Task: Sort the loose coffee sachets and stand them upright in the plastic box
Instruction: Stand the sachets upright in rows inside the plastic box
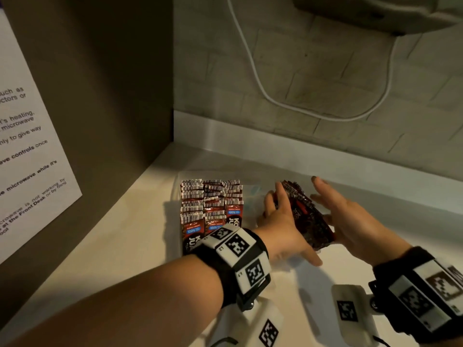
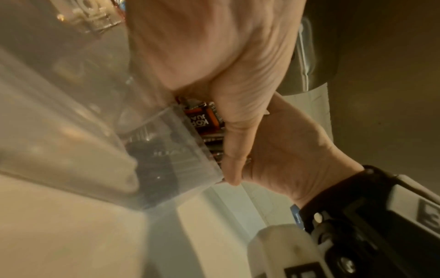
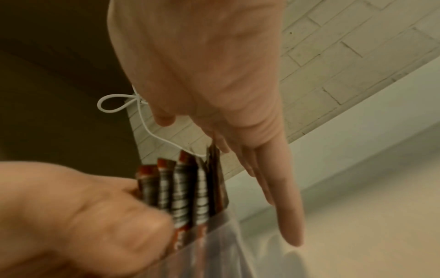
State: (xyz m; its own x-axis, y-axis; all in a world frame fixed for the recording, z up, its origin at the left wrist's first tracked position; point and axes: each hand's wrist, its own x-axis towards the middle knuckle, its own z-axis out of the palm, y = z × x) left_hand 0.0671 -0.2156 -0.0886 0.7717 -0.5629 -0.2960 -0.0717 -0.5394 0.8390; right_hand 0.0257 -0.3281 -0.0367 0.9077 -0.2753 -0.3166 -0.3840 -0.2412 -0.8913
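Hands first: your left hand (image 1: 281,229) grips a bundle of coffee sachets (image 1: 304,216) at centre frame, fingers curled round its far end, tilting it into the right part of the clear plastic box (image 2: 166,154). Your right hand (image 1: 350,216) is released, fingers straight, flat beside the bundle, probably to keep the packets squared as they go in. Left of the hands, rows of sachets (image 1: 210,204) already stand upright in the box, filling its left part. The box sits on the pale surface (image 1: 120,241) by the tiled wall (image 1: 325,71).
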